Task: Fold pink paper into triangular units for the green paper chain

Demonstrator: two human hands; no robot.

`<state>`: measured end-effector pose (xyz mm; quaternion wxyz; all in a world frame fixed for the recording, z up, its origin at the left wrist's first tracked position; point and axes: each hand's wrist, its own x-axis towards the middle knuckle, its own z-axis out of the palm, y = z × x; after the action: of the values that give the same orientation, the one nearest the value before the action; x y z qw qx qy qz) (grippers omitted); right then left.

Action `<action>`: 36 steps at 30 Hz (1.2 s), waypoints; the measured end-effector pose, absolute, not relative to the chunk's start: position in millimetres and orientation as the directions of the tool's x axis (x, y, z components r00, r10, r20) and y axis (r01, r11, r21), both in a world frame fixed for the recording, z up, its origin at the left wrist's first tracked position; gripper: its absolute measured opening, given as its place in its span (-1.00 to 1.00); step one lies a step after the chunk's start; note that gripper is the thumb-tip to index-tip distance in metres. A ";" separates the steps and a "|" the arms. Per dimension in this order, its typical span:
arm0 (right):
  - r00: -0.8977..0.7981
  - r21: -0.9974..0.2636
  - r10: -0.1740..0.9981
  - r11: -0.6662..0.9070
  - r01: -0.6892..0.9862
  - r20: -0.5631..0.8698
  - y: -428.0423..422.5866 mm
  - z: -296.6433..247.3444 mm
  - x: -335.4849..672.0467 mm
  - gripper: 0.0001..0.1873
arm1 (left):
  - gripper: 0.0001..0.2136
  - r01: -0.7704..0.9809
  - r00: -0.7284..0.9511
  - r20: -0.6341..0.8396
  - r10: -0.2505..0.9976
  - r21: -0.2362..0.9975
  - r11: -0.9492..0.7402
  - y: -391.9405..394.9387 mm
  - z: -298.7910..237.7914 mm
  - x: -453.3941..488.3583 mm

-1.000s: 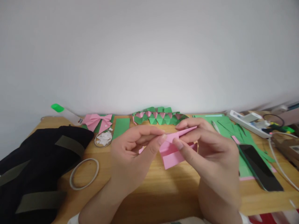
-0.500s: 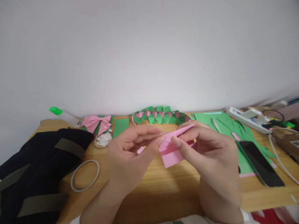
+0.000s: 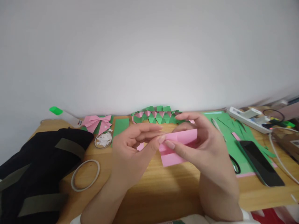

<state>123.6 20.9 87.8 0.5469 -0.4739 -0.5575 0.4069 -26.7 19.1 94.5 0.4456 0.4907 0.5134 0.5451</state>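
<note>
A creased piece of pink paper (image 3: pixel 174 159) is held up above the wooden table, between both hands. My left hand (image 3: pixel 132 155) pinches its left side, thumb in front and fingers behind. My right hand (image 3: pixel 205 149) has its thumb pressed on the paper's front near the left thumb. The right index finger is raised and bent above the sheet, and the other right fingers are partly hidden behind it. Folds run across the paper, with an upper flap standing along the top. Beyond the hands, against the wall, stands a folded green and pink paper chain (image 3: pixel 161 115).
On the left are a pink paper bow (image 3: pixel 97 122), a dish of white scraps (image 3: pixel 104 139), a tape ring (image 3: pixel 73 180) and dark cloth (image 3: pixel 46 161). Rightward lie green paper (image 3: pixel 245 160), a phone (image 3: pixel 260 163), a black scissors-like handle (image 3: pixel 235 164) and a power strip (image 3: pixel 247 119).
The right index finger has lifted off the paper, and the right thumb has slid left toward the left thumb. The top flap now lies flatter and faces forward. My left hand has barely moved.
</note>
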 end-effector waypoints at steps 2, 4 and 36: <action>0.005 -0.978 0.982 0.186 0.098 0.187 24.7 89.2 125.4 -0.70 | -0.87 0.040 -0.100 0.091 0.991 0.995 -0.088 20.6 93.0 -27.1; -0.029 -0.979 0.986 0.165 0.117 0.163 27.6 90.3 126.9 -0.81 | -0.87 0.065 -0.078 0.098 0.992 0.994 -0.093 22.4 91.5 -27.7; -0.193 -0.960 0.967 0.203 0.192 0.166 29.7 83.5 137.3 -0.68 | -0.81 0.148 0.087 0.046 0.995 0.987 -0.058 32.4 91.9 -40.1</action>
<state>137.3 29.7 83.5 0.4429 -0.4551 -0.6366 0.4376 -40.1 32.4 91.9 0.4681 0.5696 0.5018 0.4523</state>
